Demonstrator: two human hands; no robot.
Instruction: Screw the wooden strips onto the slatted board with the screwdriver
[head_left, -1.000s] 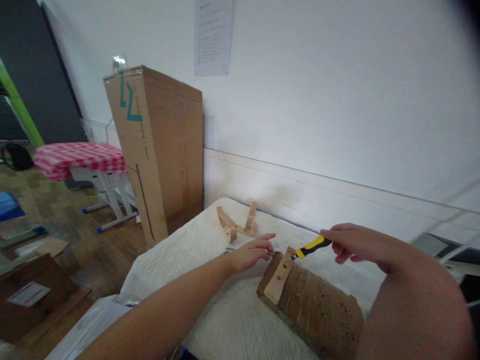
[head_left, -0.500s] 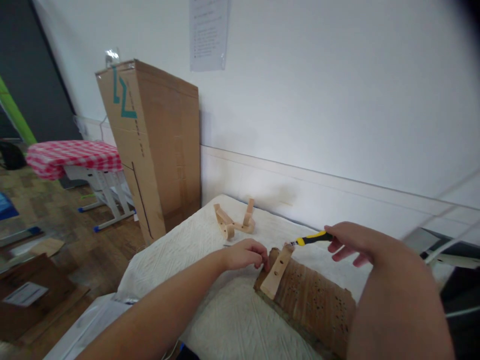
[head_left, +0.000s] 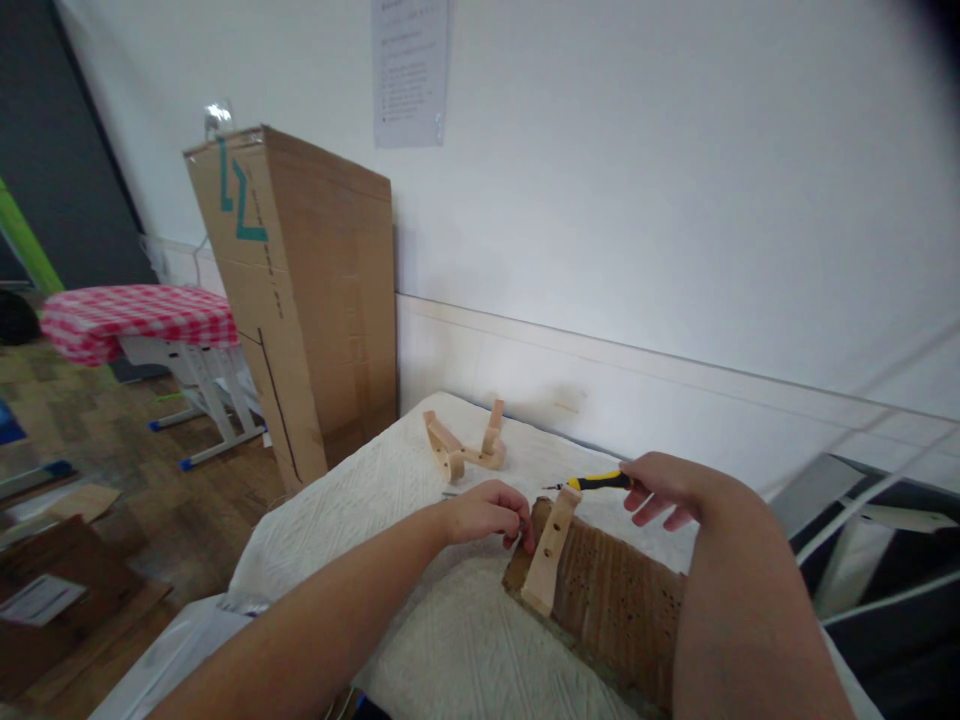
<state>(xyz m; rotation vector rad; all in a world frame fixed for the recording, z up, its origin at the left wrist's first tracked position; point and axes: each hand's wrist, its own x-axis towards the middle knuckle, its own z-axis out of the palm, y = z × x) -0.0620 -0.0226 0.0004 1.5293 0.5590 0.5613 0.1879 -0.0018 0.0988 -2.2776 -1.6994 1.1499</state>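
Note:
My right hand (head_left: 664, 488) is closed around the end of a yellow-and-black screwdriver (head_left: 592, 482), held nearly level with its thin shaft pointing left. The screwdriver passes just behind the upper end of a pale wooden bracket (head_left: 553, 550) with dark holes. That bracket stands on the left end of a brown wooden board (head_left: 619, 600), which is dotted with many small holes. At the board's left edge, my left hand (head_left: 491, 514) has its fingers curled and pressed together. What they pinch, if anything, cannot be made out. My right forearm hides the board's right end.
Further back on the white cloth-covered table (head_left: 450, 620) lie more pale wooden pieces (head_left: 465, 450). A tall cardboard box (head_left: 330, 320) stands left of the table, against the wall. Beyond it is a table with a red checked cloth (head_left: 142, 320). A dark framed object (head_left: 862, 540) stands at right.
My right hand has moved left with the screwdriver, whose tip now reaches past the bracket's upper end. My left hand stays at the board's edge. The view has shifted slightly.

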